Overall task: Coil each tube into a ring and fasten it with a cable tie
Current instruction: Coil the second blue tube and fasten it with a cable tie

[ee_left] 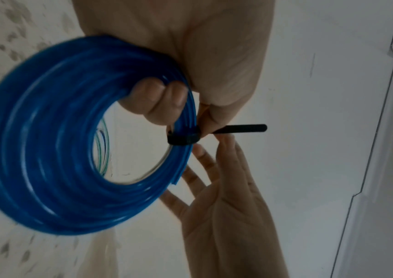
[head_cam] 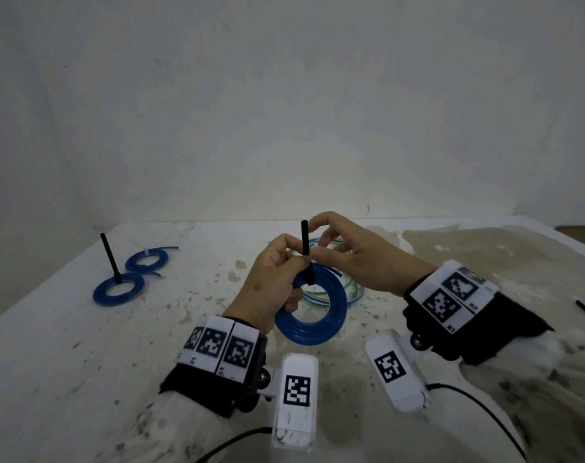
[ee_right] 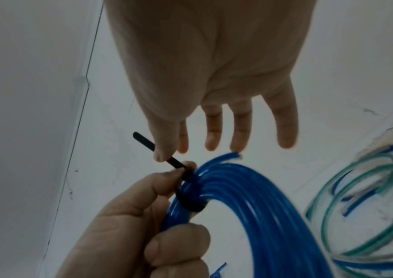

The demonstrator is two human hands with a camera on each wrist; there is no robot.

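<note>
Left hand [head_cam: 270, 280] grips the blue coil [head_cam: 313, 315] at its twelve o'clock while right hand [head_cam: 354, 259] pinches the cable tie [head_cam: 306, 253] tail; a straight, steady pull should cinch it.

A translucent blue tube [head_cam: 313, 312] is wound into a flat ring of several turns and held upright above the table, with 1 cut end sticking out near its top. A black cable tie [ee_left: 183, 139] is looped around the ring's upper part, its free tail [head_cam: 305, 238] pointing straight up. Behind the ring, loose green and blue tubes [ee_right: 366, 203] lie in a heap of uncoiled loops, perhaps 2 or 3 pieces. At far left, 2 finished blue rings [head_cam: 119, 289] lie flat, the nearer with a black tie tail upright.
</note>
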